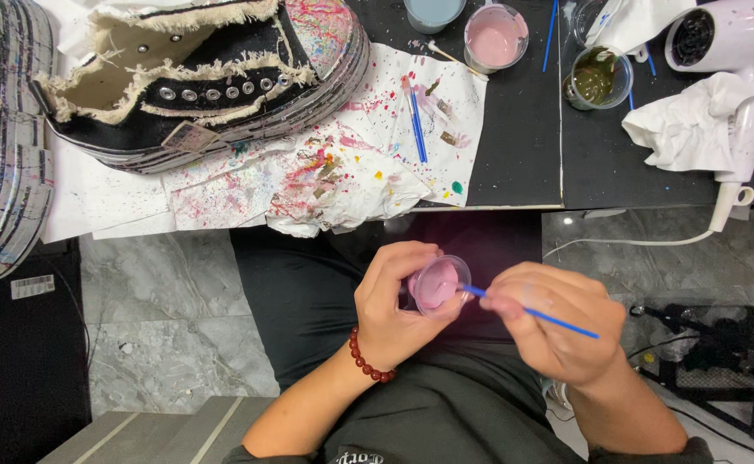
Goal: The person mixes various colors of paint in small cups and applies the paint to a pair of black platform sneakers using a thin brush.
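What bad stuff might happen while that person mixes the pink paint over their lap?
1. The left hand holds the small cup of pink paint tilted above the dark trousers, away from the table, so paint might drip or spill onto them.
2. The right hand works a thin blue brush in the cup; a quick flick could spatter paint.
3. The hair dryer has a cord hanging off the table edge near the right arm, which might snag it.

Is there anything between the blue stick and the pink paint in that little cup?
Nothing visible. The right hand holds the blue stick, whose tip already reaches into the small clear cup of pink paint held in the left hand. The cup's mouth is open and uncovered.
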